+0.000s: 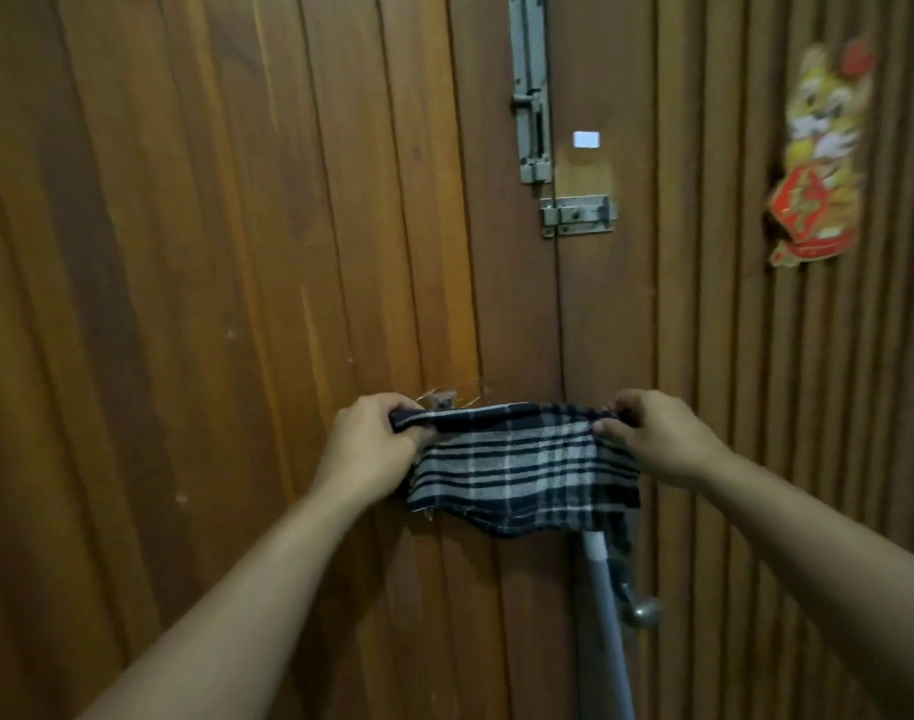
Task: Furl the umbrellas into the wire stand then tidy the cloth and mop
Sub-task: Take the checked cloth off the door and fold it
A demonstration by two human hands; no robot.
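A dark blue and white plaid cloth (522,470) hangs spread in front of a wooden door, held up by its top edge. My left hand (371,444) grips the cloth's upper left corner. My right hand (657,433) pinches the upper right corner. Below the cloth a grey and white pole (608,626), probably the mop handle, leans against the door; its top is hidden behind the cloth. Small metal hooks (439,400) stick out of the door just above the left corner. No umbrella or wire stand is in view.
The wooden door (236,252) fills the view, with a tall metal bolt (532,96) and a slide latch (579,215) above. A round metal knob (644,613) sits beside the pole. A red and yellow paper decoration (818,163) hangs at right.
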